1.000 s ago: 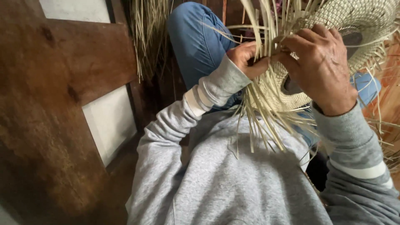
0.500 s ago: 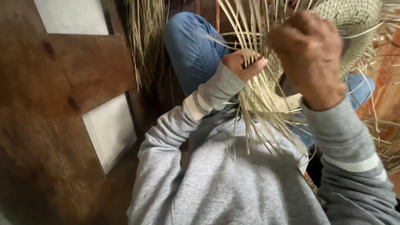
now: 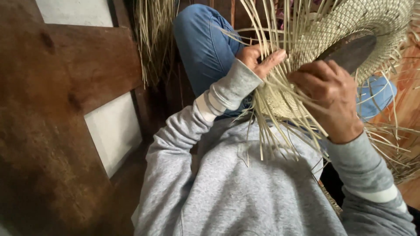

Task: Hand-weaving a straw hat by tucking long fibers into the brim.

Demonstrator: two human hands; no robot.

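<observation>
Two bare hands work a half-woven pale straw hat (image 3: 350,26) with loose straw strands (image 3: 280,118) hanging off its unfinished edge. Hat sits in upper right of head view, above the person's grey sweatshirt (image 3: 245,192) and partly over the blue-jeaned knee (image 3: 203,43). Left hand (image 3: 260,59) is at the hat's lower left edge, thumb and fingers pressed together around a few strands, pinching them. Right hand (image 3: 328,98) is just below the hat's woven part, back of hand up, fingers curled in among the strands; exact grip hidden, looks closed on straw. Dark curved wooden block (image 3: 350,50) shows under the weave, just above the right hand. Loose strands fan down from between both hands toward the sweatshirt. Brown wooden door panel (image 3: 65,109) lies well left of the hat; bundle of dry straw (image 3: 153,35) hangs left of the knee.
</observation>
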